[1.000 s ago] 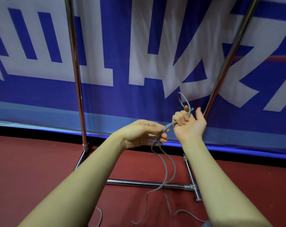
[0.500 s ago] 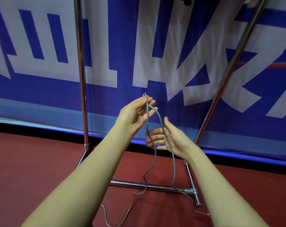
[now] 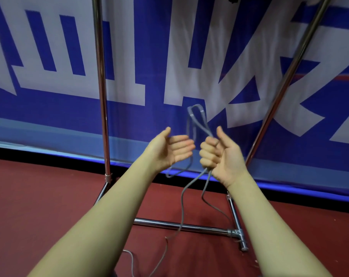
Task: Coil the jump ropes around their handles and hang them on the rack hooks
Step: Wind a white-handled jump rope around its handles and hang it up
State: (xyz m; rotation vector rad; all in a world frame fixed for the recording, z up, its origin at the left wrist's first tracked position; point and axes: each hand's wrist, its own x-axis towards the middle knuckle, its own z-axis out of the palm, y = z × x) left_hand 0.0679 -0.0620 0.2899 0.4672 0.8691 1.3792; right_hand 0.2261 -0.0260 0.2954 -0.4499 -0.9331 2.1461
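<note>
Coiling is under way at frame centre: right hand (image 3: 219,154) clenches the looped rope (image 3: 197,120), left hand (image 3: 169,148) is released beside it, so next it likely must gather the slack trailing to the floor (image 3: 49,196).

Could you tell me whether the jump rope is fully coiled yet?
Not yet. The right hand grips a loop of the rope, but long strands hang down to the floor.
</note>
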